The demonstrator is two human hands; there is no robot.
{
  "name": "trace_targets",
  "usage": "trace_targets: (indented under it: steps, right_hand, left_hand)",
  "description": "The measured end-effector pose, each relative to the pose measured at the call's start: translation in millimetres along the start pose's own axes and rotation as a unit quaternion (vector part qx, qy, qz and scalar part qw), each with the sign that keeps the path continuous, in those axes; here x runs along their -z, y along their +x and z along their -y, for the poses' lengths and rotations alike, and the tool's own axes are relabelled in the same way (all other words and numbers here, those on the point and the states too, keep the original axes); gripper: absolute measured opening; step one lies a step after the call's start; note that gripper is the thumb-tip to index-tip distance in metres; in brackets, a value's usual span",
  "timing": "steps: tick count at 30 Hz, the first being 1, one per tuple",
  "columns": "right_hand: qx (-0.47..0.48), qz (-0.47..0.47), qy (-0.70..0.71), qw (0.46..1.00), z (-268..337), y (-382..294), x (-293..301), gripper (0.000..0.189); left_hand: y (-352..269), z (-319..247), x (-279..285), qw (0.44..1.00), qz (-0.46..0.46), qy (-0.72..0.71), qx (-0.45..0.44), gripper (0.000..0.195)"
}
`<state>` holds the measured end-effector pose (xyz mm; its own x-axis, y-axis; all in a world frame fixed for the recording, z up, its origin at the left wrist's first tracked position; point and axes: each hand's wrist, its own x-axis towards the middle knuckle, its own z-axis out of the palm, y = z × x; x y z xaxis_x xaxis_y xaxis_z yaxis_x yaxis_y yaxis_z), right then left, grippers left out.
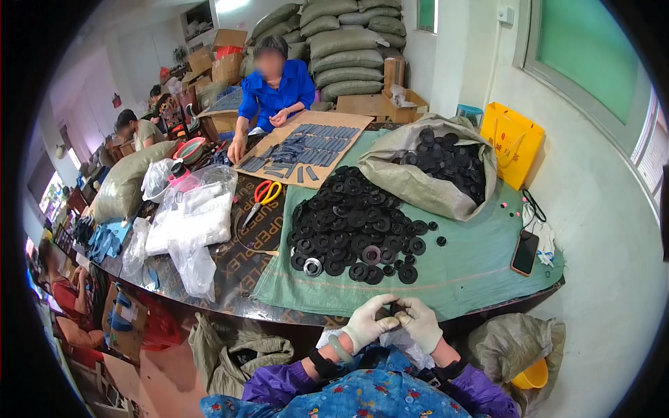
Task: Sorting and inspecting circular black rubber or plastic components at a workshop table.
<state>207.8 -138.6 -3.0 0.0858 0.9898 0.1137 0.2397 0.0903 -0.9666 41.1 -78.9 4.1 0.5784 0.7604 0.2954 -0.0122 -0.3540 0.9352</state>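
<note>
My left hand (pixel 369 322) and my right hand (pixel 418 324), both in whitish gloves, meet at the near edge of the table. Their fingertips close on a small black part (pixel 392 308), mostly hidden by the fingers. Beyond them, a heap of round black plastic discs (pixel 345 224) lies on a green woven sheet (pixel 449 282). One silvery disc (pixel 312 267) and a brownish disc (pixel 371 254) lie at the heap's near side. Behind the heap, an open woven sack (pixel 428 193) holds more black discs.
Across the table a person in blue (pixel 277 94) handles dark strips on a cardboard sheet (pixel 334 119). Scissors (pixel 264 198), plastic-wrapped white goods (pixel 183 230), a phone (pixel 525 253) and a yellow paper bag (pixel 509 143) lie or stand about. Sacks (pixel 240 345) flank me below the table.
</note>
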Motion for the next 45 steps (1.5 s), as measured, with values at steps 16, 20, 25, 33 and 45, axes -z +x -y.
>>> trace_targets:
  steps: [16,20,25,33,45]
  right_hand:
    - [-0.016,0.004,-0.243,0.970,16,20,-14,0.034]
    - [0.015,-0.056,-0.205,0.977,12,18,-16,0.034]
    - [-0.176,-0.020,-0.019,0.984,17,18,-17,0.032]
    - [-0.062,-0.077,-0.163,0.982,-3,48,26,0.018]
    - [0.010,0.066,-0.488,0.871,-15,112,42,0.029]
  left_hand:
    - [2,16,14,1.000,0.000,-0.001,0.009,0.046]
    - [8,4,14,0.887,-0.008,-0.405,0.221,0.042]
    - [13,2,12,0.999,-0.002,0.013,0.030,0.042]
    - [49,48,18,0.980,-0.003,0.200,0.000,0.020]
    - [66,18,-4,0.877,0.130,0.462,-0.009,0.019]
